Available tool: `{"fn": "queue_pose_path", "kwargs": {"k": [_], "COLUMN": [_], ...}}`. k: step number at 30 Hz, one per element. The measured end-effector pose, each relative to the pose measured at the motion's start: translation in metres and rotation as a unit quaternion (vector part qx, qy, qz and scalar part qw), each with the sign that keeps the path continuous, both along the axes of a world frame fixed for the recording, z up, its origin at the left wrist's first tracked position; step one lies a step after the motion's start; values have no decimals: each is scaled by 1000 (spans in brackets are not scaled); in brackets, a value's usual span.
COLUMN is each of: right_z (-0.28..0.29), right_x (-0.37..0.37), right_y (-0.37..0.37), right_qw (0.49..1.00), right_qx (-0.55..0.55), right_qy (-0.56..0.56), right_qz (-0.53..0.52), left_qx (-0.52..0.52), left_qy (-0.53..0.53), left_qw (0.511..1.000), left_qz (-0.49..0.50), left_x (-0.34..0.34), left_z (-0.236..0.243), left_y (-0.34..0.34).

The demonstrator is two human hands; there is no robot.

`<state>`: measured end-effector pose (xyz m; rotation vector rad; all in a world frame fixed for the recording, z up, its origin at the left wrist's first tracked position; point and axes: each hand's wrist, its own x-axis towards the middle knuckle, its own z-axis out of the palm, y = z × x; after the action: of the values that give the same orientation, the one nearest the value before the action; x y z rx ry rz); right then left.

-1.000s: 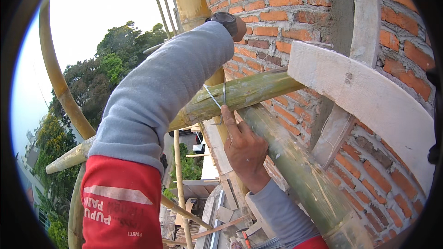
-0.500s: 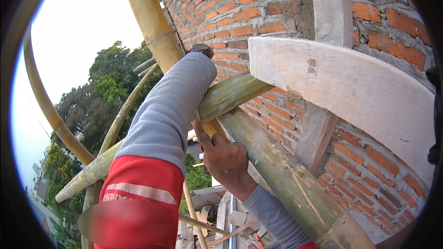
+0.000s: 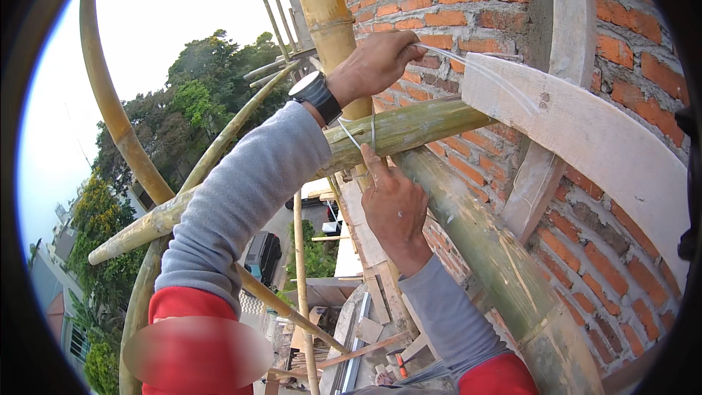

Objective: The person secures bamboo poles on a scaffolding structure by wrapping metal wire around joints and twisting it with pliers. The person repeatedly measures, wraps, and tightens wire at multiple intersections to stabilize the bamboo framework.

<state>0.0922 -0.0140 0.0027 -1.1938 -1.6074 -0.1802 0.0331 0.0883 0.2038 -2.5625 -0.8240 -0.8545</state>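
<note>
Wire (image 3: 479, 73), thin, pale and shiny, runs in a taut strand from the left hand (image 3: 376, 62) out to the right, across the face of a whitish plank (image 3: 585, 139), where it blurs and its end cannot be made out. More of it is looped around the joint where 2 bamboo poles cross: 2 or 3 fine strands show against the horizontal pole (image 3: 409, 128), just beside the upright pole (image 3: 329, 22).

That left hand is closed, its grip pinching the strand near the upright pole; a black watch (image 3: 316, 95) sits on the wrist above a grey sleeve. The right hand (image 3: 395, 205) rests against a thick slanting pole (image 3: 482, 241) below the crossing, forefinger stretched up to the loops and touching them, the other fingers curled; it grips nothing that can be seen.

Behind the poles stands a red brick wall (image 3: 468, 7). Far below lie a parked car (image 3: 262, 254), trees (image 3: 197, 95) and scattered timber.
</note>
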Motion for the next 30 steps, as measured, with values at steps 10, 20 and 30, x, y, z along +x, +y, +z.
{"fn": "queue_pose_path", "kwargs": {"k": [10,20,30], "right_z": [22,-4,-1], "right_x": [-2,-12,-11], "right_y": [10,32,10], "right_qw": [994,991,990], "right_qx": [-63,72,71], "right_qy": [90,110,118], "right_qz": [-21,-22,5], "left_qx": [-57,-271,-252], "left_qy": [-268,-642,-527], "left_qw": [956,702,795], "left_qz": [-107,-147,-163], "left_x": [-61,-142,-150], "left_z": [-129,-90,-107], "left_y": [-114,-100,-107]}}
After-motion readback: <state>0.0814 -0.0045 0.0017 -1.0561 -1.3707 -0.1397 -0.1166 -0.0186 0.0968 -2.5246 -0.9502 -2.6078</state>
